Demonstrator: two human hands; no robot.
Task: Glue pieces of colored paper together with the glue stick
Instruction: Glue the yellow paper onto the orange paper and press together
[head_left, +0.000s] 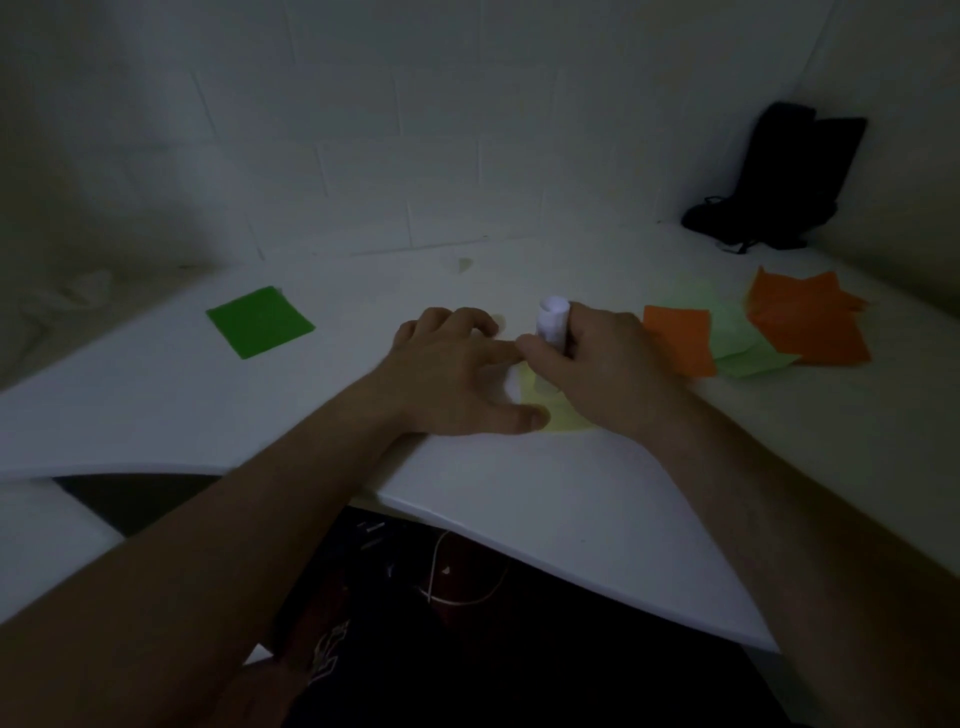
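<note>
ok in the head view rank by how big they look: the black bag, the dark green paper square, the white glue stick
1. black bag, largest, though it sits farthest back
2. dark green paper square
3. white glue stick, smallest; the right hand hides its lower part, so only the top shows

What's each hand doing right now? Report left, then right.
Left hand: open, fingers spread, pressing flat on the yellow paper.
Right hand: closed around the glue stick, held upright over the same paper.
</note>
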